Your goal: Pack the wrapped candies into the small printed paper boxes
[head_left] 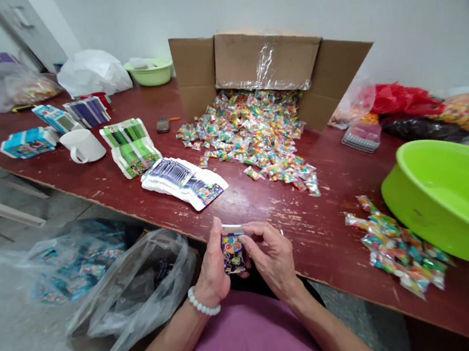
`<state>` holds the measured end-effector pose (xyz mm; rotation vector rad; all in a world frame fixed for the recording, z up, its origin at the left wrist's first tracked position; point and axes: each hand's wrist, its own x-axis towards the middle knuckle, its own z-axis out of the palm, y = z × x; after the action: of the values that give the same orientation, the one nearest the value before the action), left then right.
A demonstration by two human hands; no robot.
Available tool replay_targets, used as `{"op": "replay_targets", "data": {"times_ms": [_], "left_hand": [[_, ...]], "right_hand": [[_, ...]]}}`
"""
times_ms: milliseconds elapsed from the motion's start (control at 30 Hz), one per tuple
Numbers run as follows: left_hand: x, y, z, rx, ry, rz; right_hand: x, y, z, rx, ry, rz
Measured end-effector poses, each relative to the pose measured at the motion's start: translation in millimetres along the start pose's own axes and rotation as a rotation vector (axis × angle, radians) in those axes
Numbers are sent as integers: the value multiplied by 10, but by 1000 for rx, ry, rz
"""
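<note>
A small dark purple printed box (233, 254) is between my two hands at the table's front edge, its white top flap standing up. My left hand (212, 265) is closed around the box's left side and wears a pale bead bracelet at the wrist. The thumb and fingers of my right hand (273, 254) pinch the box near its upper right edge. Just beyond lies a fanned stack of flat purple-and-white cartons (183, 181). Behind it rests a stack of green cartons (131, 146). Whether anything is inside the box cannot be seen.
Wrapped candies (255, 132) spill from a cardboard box (265, 59). A smaller candy pile (400, 248) lies beside a green basin (450, 210). A white mug (82, 145) and blue cartons (29, 142) stand left. A plastic bag (143, 302) sits open below the table edge.
</note>
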<state>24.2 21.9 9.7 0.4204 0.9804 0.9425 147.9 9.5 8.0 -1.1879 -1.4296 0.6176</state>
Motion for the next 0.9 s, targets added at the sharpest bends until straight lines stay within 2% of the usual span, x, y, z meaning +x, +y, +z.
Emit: {"op": "replay_targets", "data": {"times_ms": [100, 233, 333, 400, 467, 567, 667, 733, 800, 900], "left_hand": [[-18, 18, 13, 15, -9, 5], [-33, 24, 11, 48, -4, 6], [-46, 29, 8, 56, -3, 18], [-59, 41, 14, 57, 0, 32], [-72, 57, 23, 68, 1, 40], [-83, 79, 28, 94, -2, 40], [-82, 80, 16, 141, -8, 77], [-80, 70, 2, 217, -11, 145], [-78, 58, -15, 294, -10, 207], [-76, 48, -37, 288, -23, 160]], "right_hand": [[23, -14, -32, 54, -73, 28], [9, 24, -37, 319, -189, 299], [-3, 61, -20, 437, -173, 370], [8, 76, -23, 458, -159, 392], [34, 85, -48, 433, -198, 365], [79, 87, -111, 334, -272, 228], [103, 80, -154, 233, -272, 119], [107, 79, -159, 202, -252, 152], [112, 84, -152, 204, -235, 243], [140, 85, -141, 274, -296, 372]]}}
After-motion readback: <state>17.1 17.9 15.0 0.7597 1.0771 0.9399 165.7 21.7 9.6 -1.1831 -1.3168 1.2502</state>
